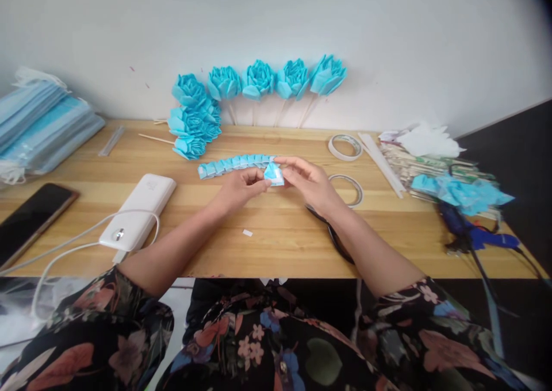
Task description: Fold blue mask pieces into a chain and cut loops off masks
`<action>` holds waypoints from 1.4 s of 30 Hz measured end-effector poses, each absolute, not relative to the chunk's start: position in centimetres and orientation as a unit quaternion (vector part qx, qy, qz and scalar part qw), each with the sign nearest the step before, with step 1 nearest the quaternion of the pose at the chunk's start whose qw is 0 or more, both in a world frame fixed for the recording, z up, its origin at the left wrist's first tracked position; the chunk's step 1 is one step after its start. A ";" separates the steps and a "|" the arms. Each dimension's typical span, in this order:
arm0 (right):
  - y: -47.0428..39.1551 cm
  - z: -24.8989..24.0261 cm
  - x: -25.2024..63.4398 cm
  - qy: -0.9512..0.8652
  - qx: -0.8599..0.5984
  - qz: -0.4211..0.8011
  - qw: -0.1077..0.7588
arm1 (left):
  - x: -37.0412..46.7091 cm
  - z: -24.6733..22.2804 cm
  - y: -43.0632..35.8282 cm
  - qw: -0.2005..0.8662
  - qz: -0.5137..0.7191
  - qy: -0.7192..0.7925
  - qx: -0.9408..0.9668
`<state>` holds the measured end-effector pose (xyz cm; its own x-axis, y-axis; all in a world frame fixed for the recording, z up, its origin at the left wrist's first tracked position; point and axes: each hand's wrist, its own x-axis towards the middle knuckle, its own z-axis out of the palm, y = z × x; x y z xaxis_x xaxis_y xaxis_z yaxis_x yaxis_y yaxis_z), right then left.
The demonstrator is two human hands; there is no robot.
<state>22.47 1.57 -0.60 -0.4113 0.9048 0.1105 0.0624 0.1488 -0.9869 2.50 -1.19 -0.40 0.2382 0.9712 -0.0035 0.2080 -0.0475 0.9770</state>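
Between my two hands is a small folded light-blue petal [273, 175] with a white patch on its face. My left hand [241, 188] pinches its left side with thumb and forefinger. On the other side my right hand [311, 185] is closed on its right edge, fingers curled over the top. Just behind my hands lies a curved row of similar folded blue petals [235, 164], overlapping one another; its right end meets the held piece in view. A small white scrap [247, 232] rests on the wood in front of my left hand.
Blue flowers on sticks [259, 80] lean against the wall, more lie stacked [190, 121] left. Tape rolls [345, 147], scissors [338, 244], white sticks [382, 164] and a blue glue gun [483, 237] are right. A power bank [138, 213], phone [37, 221] and face masks [43, 121] are left.
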 end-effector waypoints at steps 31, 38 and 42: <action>1.6 -0.3 22.7 -0.641 -0.370 0.545 0.393 | 2.6 -1.0 -1.0 0.492 0.378 0.475 0.624; 1.7 -0.6 22.6 -0.639 -0.379 0.542 0.393 | 2.6 -0.9 -1.1 0.517 0.402 0.453 0.605; 1.6 -0.6 22.6 -0.639 -0.373 0.554 0.381 | 2.5 -1.3 -1.0 0.509 0.394 0.462 0.611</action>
<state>22.56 1.57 -0.59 -0.4314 0.8991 0.0742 0.0533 0.1076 -0.9928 2.55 -1.03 -1.32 0.2639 0.9645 0.0115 0.1636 -0.0566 0.9849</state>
